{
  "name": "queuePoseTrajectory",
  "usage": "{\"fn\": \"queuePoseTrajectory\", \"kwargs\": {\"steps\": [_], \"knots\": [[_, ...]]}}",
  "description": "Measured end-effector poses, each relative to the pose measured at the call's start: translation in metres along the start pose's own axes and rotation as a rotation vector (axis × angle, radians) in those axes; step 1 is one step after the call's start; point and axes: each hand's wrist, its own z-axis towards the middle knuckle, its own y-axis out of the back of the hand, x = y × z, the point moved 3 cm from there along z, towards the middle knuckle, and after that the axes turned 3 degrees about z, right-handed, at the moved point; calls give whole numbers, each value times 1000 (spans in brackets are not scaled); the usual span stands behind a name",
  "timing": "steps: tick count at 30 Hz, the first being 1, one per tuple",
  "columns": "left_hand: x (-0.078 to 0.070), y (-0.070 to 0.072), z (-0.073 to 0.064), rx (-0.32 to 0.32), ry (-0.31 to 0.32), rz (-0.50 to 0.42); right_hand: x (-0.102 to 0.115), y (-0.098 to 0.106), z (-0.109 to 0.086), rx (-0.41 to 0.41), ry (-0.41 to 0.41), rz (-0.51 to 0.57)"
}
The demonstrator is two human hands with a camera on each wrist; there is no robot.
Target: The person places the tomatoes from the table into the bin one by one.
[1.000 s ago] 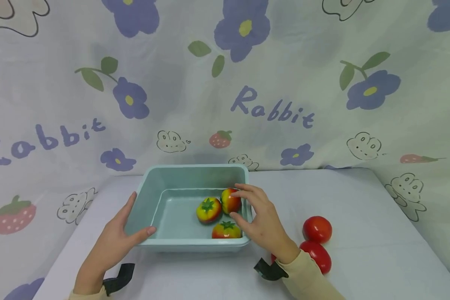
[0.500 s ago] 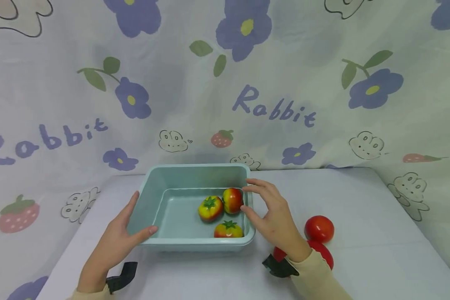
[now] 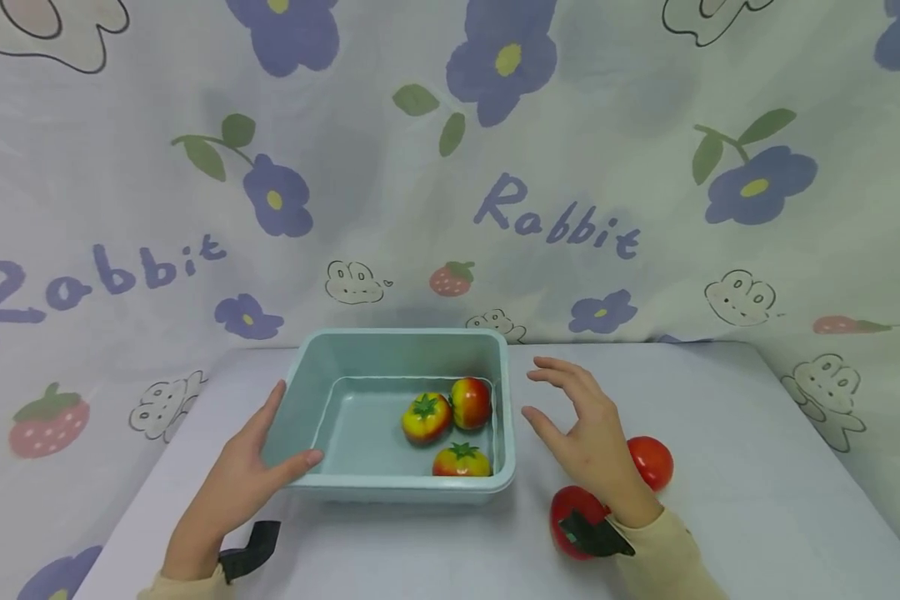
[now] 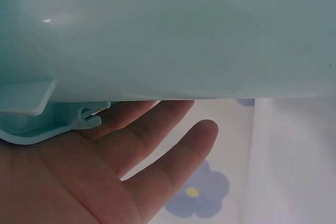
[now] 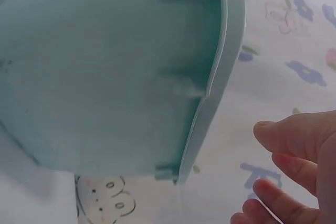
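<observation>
My left hand holds the left side of a pale blue-green plastic bin, thumb over the front rim and fingers along the outer wall. The left wrist view shows its fingers stretched below the bin's edge. Inside, toward the right end, lie three yellow-and-red fruits with green leafy tops; the front fruit is partly hidden by the rim. My right hand hovers right of the bin, holding nothing, fingers loosely bent and apart from the thumb. Below its wrist is a red tomato.
Another red tomato lies on the white table, just past my right wrist and partly behind it. A patterned cloth with rabbits and flowers hangs behind the table.
My right hand has moved right, from over the fruit at the bin's right end to outside the rim. The left hand keeps its hold on the bin. The view has shifted slightly.
</observation>
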Motion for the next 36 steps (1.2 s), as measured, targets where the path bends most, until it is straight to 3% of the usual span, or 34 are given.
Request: {"fn": "queuePoseTrajectory", "kwargs": {"steps": [20,23,30,36], "knots": [[2,-1,1,-1,5,9,-34,36,-27,-13,-54,-113],[3,-1,0,2,18,9,-41,42,-32,5,-91,-117],[4,-2,0,0,23,5,-55,54,-46,46,-264,-160],[4,-3,2,1,17,6,-62,62,-57,30,-308,-170]]}}
